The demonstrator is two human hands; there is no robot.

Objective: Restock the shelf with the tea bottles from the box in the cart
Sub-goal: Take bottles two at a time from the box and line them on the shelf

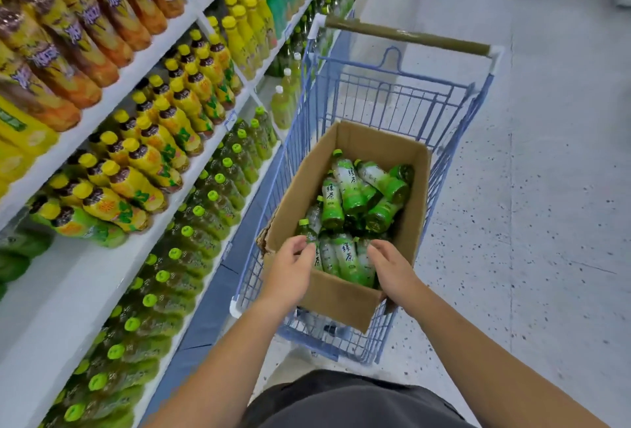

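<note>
An open cardboard box point(345, 298) sits in a blue wire cart point(403, 100) and holds several green tea bottles point(351, 188) with green caps, lying jumbled. My left hand point(290, 270) reaches over the box's near left corner, fingers curling around an upright bottle point(307, 231) at that corner. My right hand point(392, 267) rests at the near right edge, fingers spread against the bottles point(348, 260) lying there. On the left, the shelf point(51, 301) has a bare white stretch beside rows of green-capped tea bottles point(191, 243).
Upper shelves carry yellow-capped bottles point(150, 151) and orange-labelled drinks point(68, 28). The cart's brown handle point(406, 35) is at the far end. Speckled grey floor point(546, 223) stretches to the right of the cart. My dark shorts point(351, 400) fill the bottom edge.
</note>
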